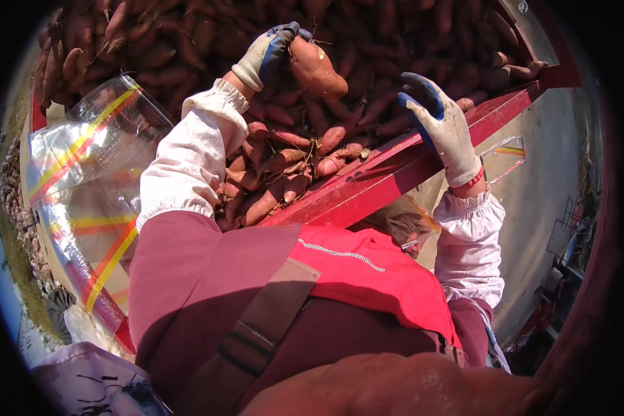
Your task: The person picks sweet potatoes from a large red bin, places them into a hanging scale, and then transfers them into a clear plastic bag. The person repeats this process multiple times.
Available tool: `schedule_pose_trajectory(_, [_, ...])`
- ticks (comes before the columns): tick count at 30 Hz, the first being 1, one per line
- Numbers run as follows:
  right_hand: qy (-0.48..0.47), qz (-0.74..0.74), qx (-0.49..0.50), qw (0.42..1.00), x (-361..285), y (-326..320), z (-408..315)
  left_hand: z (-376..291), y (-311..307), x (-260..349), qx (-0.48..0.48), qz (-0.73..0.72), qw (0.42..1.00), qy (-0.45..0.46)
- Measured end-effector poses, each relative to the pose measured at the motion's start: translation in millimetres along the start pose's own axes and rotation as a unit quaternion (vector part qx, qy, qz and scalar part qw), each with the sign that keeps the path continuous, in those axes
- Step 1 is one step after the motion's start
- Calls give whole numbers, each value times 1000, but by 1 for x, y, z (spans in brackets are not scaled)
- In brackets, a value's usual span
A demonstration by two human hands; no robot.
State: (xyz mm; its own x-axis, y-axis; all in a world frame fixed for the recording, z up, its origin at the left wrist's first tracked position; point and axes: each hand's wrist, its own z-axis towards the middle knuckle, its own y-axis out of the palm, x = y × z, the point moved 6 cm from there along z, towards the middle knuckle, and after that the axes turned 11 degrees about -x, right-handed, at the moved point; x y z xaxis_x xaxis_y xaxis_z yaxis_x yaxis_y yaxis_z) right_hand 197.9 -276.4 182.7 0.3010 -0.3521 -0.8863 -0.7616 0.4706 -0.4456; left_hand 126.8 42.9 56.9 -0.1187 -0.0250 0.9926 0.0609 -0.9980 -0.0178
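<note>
My left hand, in a white knit glove with a blue coated palm, grips a large reddish sweet potato over the heap. Pale scuffs show on the potato's skin. My right hand, gloved the same way, is raised over a red metal rail. Its fingers and thumb are apart, with nothing between them. Beneath and beyond both hands spreads a pile of sweet potatoes, many with thin roots. The far part of the pile lies in shade.
Clear plastic bags with yellow and red stripes hang or lie at the left. Below the rail is another striped clear bag, partly hidden by my clothing. Pale ground stretches to the right of the rail.
</note>
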Motion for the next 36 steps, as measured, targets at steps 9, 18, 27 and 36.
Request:
schedule_pose_trajectory(9, [-46, 141, -167, 975, 25, 50, 63, 60, 97, 81, 27, 86, 994, 66])
schedule_pose_trajectory(18, [8, 707, 12, 707, 60, -46, 35, 175, 108, -100, -117, 549, 824, -76])
schedule_pose_trajectory(27, [-60, 748, -29, 661, 61, -67, -2, 217, 134, -152, -214, 600, 760, -126])
schedule_pose_trajectory(36, [49, 668, 216, 710, 182, -28, -244, 92, 113, -45, -246, -25, 953, -175])
